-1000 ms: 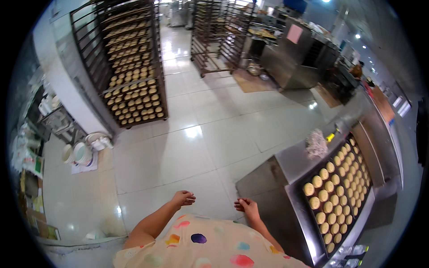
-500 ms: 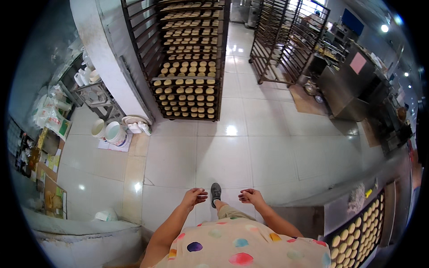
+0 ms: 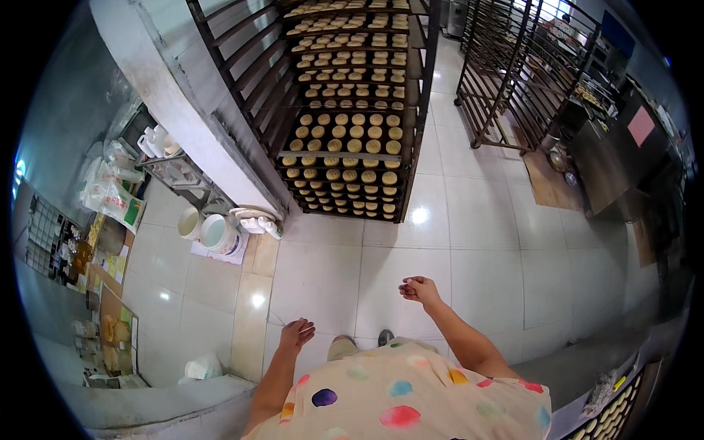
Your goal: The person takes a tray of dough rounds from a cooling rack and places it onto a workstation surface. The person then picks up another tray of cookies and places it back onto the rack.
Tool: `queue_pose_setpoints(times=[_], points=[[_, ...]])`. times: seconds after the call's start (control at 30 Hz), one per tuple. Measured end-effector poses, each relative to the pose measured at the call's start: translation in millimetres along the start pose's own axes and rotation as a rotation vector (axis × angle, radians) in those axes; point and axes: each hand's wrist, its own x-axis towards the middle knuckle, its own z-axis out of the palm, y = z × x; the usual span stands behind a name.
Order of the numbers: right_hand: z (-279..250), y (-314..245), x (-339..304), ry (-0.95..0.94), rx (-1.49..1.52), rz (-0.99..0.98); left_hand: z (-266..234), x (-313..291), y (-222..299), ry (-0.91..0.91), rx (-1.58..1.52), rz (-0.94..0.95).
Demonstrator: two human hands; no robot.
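My left hand [image 3: 297, 334] hangs low over the tiled floor, holding nothing, its fingers loosely stretched. Farther forward and to the right, my right hand [image 3: 419, 290] is raised in front of me, also free, with fingers loosely bent and apart. Neither touches anything. Ahead stands a tall dark metal rack [image 3: 422, 125], the thing nearest to my hands. Its trays carry rows of round pale buns [image 3: 339, 132], stacked tray above tray. My shoes show just beyond the hem of my spotted top [image 3: 411, 389].
A white pillar [image 3: 165, 95] stands left of the rack, with white buckets [image 3: 220, 233] and bottles at its foot. A second rack [image 3: 506, 81] stands back right, by steel equipment [image 3: 623, 161]. At lower right lies a tray of buns [image 3: 612, 418]. Sacks [image 3: 114, 194] lie at left.
I have come closer to the loaded rack, which looks larger. My right hand has swung forward and my left back. The bun tray at lower right has slid mostly out of view.
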Motion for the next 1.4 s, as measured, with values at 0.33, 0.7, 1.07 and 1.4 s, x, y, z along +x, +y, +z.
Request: queue_pose_setpoints(times=[0.33, 0.7, 1.07, 1.4], points=[[43.0, -69.3, 148.9, 0.199, 0.218, -0.031, 33.2, 180.6, 165.0, -0.064, -0.027, 0.024], [102.6, -137.7, 313.8, 0.353, 0.481, -0.025, 120.9, 389.3, 360.0, -0.281, -0.070, 0.118], [92.3, -166.4, 446.6, 0.338, 0.806, -0.140, 164.8, 493.0, 396.7, -0.324, -0.343, 0.111], [80.3, -155.6, 446.4, 0.405, 0.696, -0.115, 168.4, 471.3, 377.3, -0.278, -0.350, 0.253]])
